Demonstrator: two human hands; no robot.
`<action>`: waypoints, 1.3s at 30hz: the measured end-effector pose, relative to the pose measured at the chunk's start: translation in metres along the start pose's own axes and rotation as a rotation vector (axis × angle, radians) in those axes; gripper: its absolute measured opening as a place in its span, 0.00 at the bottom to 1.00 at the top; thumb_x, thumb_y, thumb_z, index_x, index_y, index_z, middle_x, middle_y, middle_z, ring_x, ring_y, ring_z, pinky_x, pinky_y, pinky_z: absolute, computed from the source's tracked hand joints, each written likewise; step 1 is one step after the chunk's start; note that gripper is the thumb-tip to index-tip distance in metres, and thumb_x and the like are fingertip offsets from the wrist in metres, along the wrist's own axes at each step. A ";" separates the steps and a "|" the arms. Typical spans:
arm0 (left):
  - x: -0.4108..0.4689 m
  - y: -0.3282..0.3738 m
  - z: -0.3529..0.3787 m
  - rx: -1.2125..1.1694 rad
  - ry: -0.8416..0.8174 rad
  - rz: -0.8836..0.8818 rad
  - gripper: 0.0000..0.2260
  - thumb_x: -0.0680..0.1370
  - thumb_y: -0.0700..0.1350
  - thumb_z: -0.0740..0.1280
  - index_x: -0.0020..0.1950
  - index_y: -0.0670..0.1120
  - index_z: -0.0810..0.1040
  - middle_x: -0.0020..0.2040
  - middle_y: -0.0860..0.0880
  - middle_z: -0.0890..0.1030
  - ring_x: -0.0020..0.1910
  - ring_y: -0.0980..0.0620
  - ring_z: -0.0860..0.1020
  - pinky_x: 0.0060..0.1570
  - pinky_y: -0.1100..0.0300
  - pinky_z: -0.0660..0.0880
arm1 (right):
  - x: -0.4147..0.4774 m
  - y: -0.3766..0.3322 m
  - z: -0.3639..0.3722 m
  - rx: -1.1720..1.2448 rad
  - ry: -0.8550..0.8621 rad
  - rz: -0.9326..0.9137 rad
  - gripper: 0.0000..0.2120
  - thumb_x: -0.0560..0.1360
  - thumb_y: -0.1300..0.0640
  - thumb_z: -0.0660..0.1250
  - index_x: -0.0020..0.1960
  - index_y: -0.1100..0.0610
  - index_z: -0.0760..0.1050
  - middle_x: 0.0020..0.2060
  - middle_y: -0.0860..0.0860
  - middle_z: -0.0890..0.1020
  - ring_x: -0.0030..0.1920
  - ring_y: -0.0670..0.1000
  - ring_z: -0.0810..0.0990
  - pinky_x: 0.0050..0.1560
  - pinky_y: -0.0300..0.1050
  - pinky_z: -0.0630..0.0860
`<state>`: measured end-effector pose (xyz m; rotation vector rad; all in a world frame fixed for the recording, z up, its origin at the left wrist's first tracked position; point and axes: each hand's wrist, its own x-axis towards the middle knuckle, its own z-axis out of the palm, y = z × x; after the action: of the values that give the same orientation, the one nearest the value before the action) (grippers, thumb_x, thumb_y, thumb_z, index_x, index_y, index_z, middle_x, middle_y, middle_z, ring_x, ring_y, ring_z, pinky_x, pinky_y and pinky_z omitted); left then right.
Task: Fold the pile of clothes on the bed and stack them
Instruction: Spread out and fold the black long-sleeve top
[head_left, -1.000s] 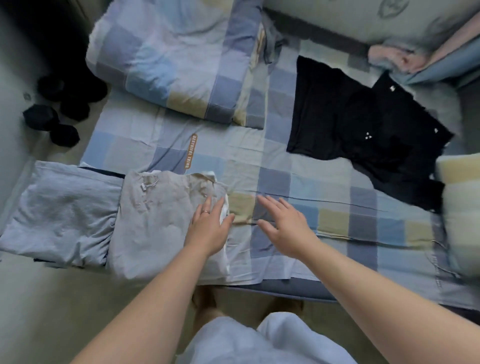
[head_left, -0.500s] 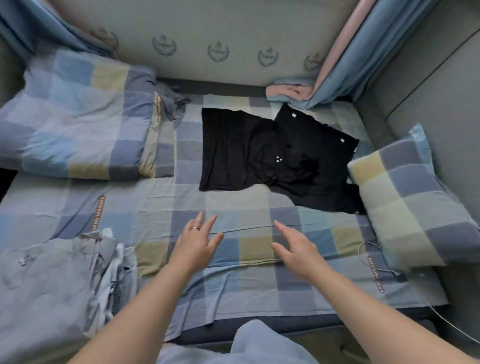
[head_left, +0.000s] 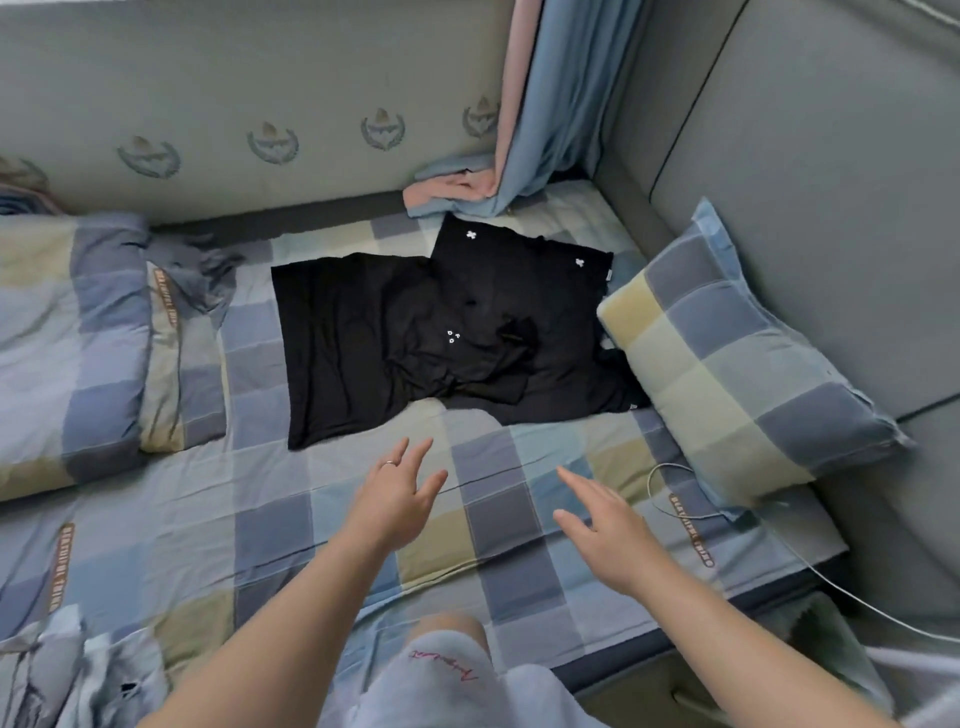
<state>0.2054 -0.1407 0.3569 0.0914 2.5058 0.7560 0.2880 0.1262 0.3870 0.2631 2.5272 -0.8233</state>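
Clothes in pale grey (head_left: 78, 670) sit at the lower left corner of the bed (head_left: 311, 545). They look already folded and parked there as the start of the stack, though that corner is blurred. Above them, a checked quilt (head_left: 67, 353) lies rolled against the left side, which leaves the middle of the sheet free as a working surface.

Black clothes (head_left: 415, 332) are what remains of the pile. They lie in the middle of the bed toward the wall, spread loosely and overlapping. A plain dark piece is on the left, and a piece with small white marks is partly over it on the right, creased where they meet.

Just short of their near hem, the left hand (head_left: 395, 499) reaches forward, palm down, with its fingers straight and spread. It wears a ring and grasps nothing. The right hand (head_left: 602, 525) is beside it, a little apart, fingers likewise extended and released. Whether either palm touches the sheet I cannot tell. Both hands point at the black garments, so the next step is probably to draw one toward the bed's edge for folding.

Further right, a thin white cable (head_left: 650, 480) loops on the sheet beside the near corner of a checked pillow (head_left: 737, 374). The pillow leans on the padded side wall and touches the black clothes' right edge. A blue and pink curtain (head_left: 519, 156) hangs behind, its end bunched on the bed near them.
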 end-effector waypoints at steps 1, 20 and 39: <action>0.016 0.005 0.005 0.010 -0.009 0.010 0.26 0.84 0.59 0.57 0.81 0.55 0.58 0.82 0.47 0.55 0.80 0.45 0.56 0.76 0.52 0.56 | 0.007 0.009 0.000 0.012 0.015 0.011 0.27 0.83 0.44 0.58 0.80 0.43 0.56 0.78 0.41 0.62 0.78 0.45 0.58 0.76 0.52 0.59; 0.393 -0.247 0.081 0.394 -0.036 -0.208 0.35 0.79 0.59 0.66 0.81 0.58 0.51 0.83 0.49 0.46 0.81 0.39 0.45 0.77 0.42 0.53 | 0.447 0.021 0.200 -0.212 -0.141 -0.048 0.29 0.82 0.46 0.59 0.81 0.42 0.52 0.80 0.44 0.59 0.80 0.51 0.55 0.77 0.56 0.56; 0.397 -0.299 0.062 0.138 0.110 -0.070 0.06 0.83 0.49 0.59 0.49 0.49 0.72 0.45 0.50 0.77 0.44 0.42 0.75 0.42 0.50 0.72 | 0.462 -0.035 0.253 0.334 -0.293 0.221 0.22 0.82 0.49 0.63 0.75 0.52 0.69 0.74 0.48 0.71 0.74 0.47 0.68 0.70 0.38 0.61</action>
<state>-0.0828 -0.2799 -0.0286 0.0109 2.6496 0.5735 -0.0322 -0.0357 0.0004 0.4822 2.0415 -1.1020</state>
